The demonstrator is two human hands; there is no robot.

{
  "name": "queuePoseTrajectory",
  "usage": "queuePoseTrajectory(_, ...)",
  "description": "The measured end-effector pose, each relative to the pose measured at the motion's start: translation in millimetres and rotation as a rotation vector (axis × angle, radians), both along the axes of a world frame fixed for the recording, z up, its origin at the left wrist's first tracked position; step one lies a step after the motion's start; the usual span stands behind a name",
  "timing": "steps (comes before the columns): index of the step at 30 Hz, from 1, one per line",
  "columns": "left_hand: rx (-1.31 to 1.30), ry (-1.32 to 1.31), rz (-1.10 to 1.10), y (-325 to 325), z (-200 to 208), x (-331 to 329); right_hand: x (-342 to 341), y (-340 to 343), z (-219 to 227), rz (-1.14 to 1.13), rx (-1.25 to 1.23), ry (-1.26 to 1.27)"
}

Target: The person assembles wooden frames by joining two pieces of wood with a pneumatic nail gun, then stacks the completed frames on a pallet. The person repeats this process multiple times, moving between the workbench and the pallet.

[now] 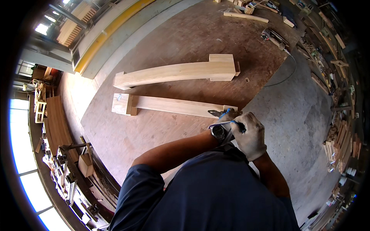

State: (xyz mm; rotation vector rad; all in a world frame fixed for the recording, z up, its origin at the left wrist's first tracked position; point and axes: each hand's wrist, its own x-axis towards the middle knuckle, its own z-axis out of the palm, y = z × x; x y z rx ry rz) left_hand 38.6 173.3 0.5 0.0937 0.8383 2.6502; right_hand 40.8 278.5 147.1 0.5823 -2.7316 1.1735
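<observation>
My right hand point(250, 133), in a pale work glove, is closed with its fingers pinched at the blue-edged cuff point(232, 122) of the glove at my left wrist. My left hand point(229, 114) is close beside it, partly hidden by that cuff; a dark tip sticks out to its left, and I cannot make out what it is. A wristwatch point(218, 132) sits on my left wrist. Just beyond my hands lies a pale wooden piece point(173, 104) with a block at its left end. Farther off is a curved wooden piece point(169, 74) with a larger block at its right end.
Both pieces rest on a brown worktop point(154, 127). A corded power tool point(274, 38) lies at its far right, near a wooden strip point(246, 17). Grey concrete floor point(296, 127) stretches to the right, with wood offcuts point(339, 144) along its edge. A yellow-striped machine point(111, 32) stands far left.
</observation>
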Motion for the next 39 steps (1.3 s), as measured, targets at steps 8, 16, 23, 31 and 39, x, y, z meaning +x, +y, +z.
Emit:
queuePoseTrajectory(8, -0.298, 0.173, -0.185, -2.9, 25.9, -12.8, 2.1, -0.7, 10.7, 0.041, -0.004, 0.03)
queuePoseTrajectory(16, -1.975, 1.486, 0.226, -21.3, 48.1, -19.9, 5.0, -5.6, 19.9, 0.07, 0.002, 0.057)
queuePoseTrajectory(23, -2.082, 1.468, -0.394, -14.3, 73.8, -34.3, 6.0, -7.1, 18.4, 0.076, 0.011, 0.066)
queuePoseTrajectory(31, -2.282, 1.564, -0.389, -3.5, 21.3, -45.7, 4.9, -10.9, 17.2, 0.116, -0.047, 0.012)
queuePoseTrajectory(39, -2.125, 1.707, 0.156, -19.4, 25.4, -46.1, 3.4, -10.5, 19.1, 0.103, -0.058, -0.026)
